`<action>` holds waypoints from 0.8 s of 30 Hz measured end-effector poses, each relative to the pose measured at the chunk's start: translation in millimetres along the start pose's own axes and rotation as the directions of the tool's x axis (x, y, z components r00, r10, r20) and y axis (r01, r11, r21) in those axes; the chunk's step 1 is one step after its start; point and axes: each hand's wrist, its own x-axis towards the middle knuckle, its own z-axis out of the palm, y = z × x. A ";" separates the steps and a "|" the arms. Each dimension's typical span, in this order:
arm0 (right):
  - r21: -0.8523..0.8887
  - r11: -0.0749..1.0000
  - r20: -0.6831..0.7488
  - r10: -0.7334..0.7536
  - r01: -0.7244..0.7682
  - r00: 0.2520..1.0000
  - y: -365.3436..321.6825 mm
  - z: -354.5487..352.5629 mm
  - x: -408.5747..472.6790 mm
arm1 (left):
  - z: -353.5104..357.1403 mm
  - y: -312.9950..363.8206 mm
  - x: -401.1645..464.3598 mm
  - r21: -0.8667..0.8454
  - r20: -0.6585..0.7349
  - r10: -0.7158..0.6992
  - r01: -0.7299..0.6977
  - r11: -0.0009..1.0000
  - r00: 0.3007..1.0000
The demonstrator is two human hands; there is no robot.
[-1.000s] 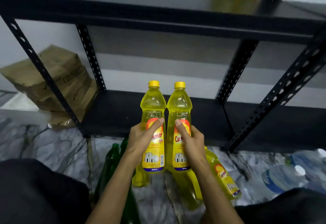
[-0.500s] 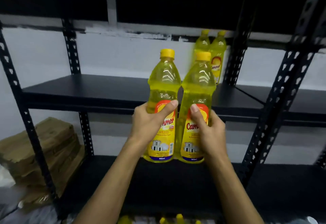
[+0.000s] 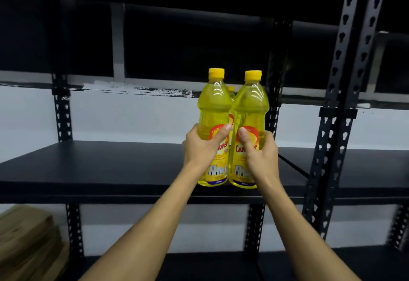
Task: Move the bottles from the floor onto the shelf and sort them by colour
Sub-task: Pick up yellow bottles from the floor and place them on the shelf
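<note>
Two yellow bottles stand side by side, upright and touching each other, each in one of the person's hands: the left bottle (image 3: 213, 126) is wrapped by the left hand (image 3: 202, 145), thumb laid across its red and yellow label, and the right bottle (image 3: 251, 123) is gripped the same way by the right hand (image 3: 261, 154). Both have yellow caps and clear yellow liquid inside. Their bases sit right at the front edge of the black middle shelf (image 3: 99, 165); whether they rest on it or hang just above it I cannot tell. Behind the pair, in the gap between their necks, the cap of another yellow bottle (image 3: 231, 89) peeks out farther back on the same shelf. Black perforated uprights (image 3: 345, 81) frame the rack, with a second bay to the right and a lower shelf (image 3: 199, 265) beneath. A white wall shows behind, and a stack of brown cardboard (image 3: 26, 243) sits low at the left.
</note>
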 end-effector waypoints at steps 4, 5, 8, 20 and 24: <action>-0.027 0.999 0.031 0.045 -0.044 0.999 34.3 -8.7 21.2 | 17.4 -32.0 21.9 0.040 0.086 -0.025 0.022 0.999 0.996; -0.024 0.999 0.042 0.050 -0.049 0.998 40.5 -11.6 29.0 | 21.9 -37.5 29.8 0.038 0.135 -0.029 0.024 0.999 0.990; -0.019 0.998 0.085 0.062 -0.061 0.994 58.4 -16.9 54.4 | 35.5 -52.5 53.1 0.065 0.179 -0.055 0.044 0.997 0.982; -0.038 0.997 0.143 0.075 -0.070 0.987 130.5 -5.3 154.1 | 89.8 -104.1 136.9 0.199 0.171 -0.080 0.045 0.979 0.982; -0.067 0.997 0.118 0.058 -0.050 0.991 147.0 2.9 177.4 | 107.4 -120.0 156.9 0.256 0.120 -0.042 0.010 0.967 0.992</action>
